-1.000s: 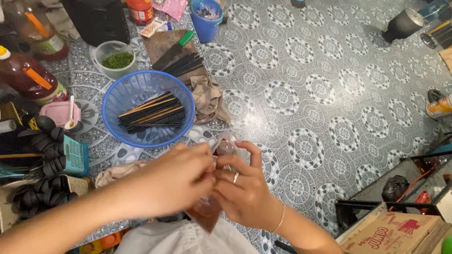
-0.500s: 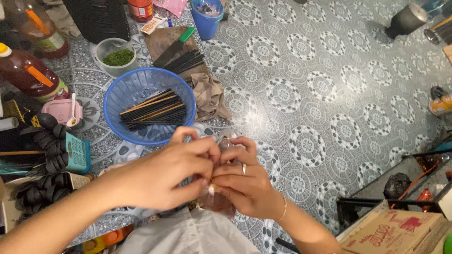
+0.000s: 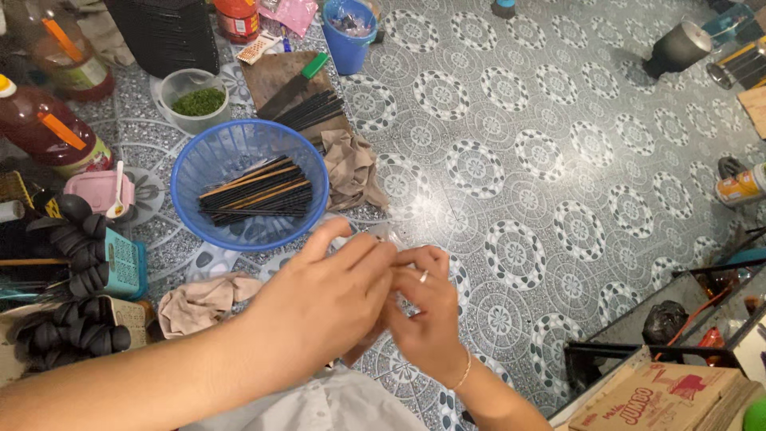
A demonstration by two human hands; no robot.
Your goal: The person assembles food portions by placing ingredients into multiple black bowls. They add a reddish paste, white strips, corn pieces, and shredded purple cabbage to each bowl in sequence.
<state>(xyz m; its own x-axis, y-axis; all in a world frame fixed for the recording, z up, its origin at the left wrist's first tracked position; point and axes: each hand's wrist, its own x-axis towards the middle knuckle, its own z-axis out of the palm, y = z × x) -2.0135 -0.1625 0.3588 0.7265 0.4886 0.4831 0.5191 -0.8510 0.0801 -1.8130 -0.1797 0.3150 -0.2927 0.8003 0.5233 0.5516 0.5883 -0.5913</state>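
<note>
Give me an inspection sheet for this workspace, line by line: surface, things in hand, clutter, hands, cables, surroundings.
Surface: patterned tile floor, grey with round motifs.
Things in hand: small clear plastic bag pinched between both hands; contents hidden.
Clutter: blue basket holding dark sticks; more sticks on a brown board; bowl of chopped greens; two crumpled cloths; sauce bottles; blue cup.
Hands: left hand and right hand together, fingers closed on the bag; ring on the right.
Cables: nothing seen.
Surroundings: cardboard box lower right; can at right edge.
</note>
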